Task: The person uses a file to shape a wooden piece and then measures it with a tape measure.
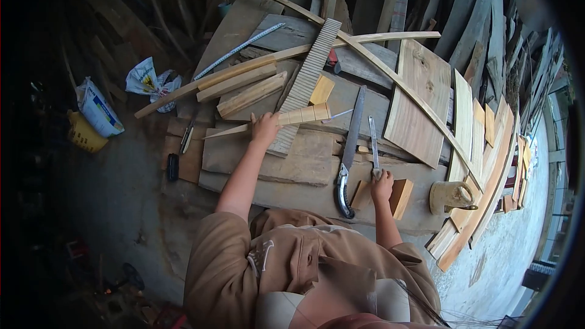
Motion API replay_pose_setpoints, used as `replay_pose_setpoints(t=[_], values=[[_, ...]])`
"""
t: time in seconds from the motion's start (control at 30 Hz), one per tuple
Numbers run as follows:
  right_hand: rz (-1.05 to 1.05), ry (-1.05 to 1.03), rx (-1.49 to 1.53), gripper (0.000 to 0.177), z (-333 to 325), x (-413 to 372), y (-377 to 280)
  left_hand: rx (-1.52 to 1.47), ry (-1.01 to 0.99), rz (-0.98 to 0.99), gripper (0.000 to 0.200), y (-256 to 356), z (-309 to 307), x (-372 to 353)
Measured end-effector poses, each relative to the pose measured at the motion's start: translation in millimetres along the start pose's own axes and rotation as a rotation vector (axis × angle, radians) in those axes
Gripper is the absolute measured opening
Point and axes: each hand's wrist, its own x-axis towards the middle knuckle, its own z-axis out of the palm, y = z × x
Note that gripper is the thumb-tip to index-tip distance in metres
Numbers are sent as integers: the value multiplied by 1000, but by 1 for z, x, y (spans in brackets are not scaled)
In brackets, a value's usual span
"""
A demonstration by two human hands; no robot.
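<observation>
My left hand (266, 128) is closed round a narrow, tapering wooden piece (304, 114) with lines across it, which lies over a long ridged strip (309, 79). My right hand (382, 185) grips the lower end of a metal square (373, 140), its blade pointing away from me. Just beside that hand is a wooden block (400, 198). Between my hands lies a handsaw (351, 140) with a curved metal handle towards me. A small yellowish wood block (322, 89) rests beyond the tapering piece.
Long thin battens (414, 100) cross the bench (268, 164). A wide board (420, 97) and a mug-like container (450, 197) are on the right. Pliers (187, 136) and a black object (173, 167) lie left. Bags and a yellow basket (85, 134) stand further left.
</observation>
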Motion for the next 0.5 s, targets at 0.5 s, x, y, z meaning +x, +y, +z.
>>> replay_pose_setpoints(t=[0.5], values=[[-177,35,60,47,4,15,-43,-182,3,15,49,-41,-8,-44]])
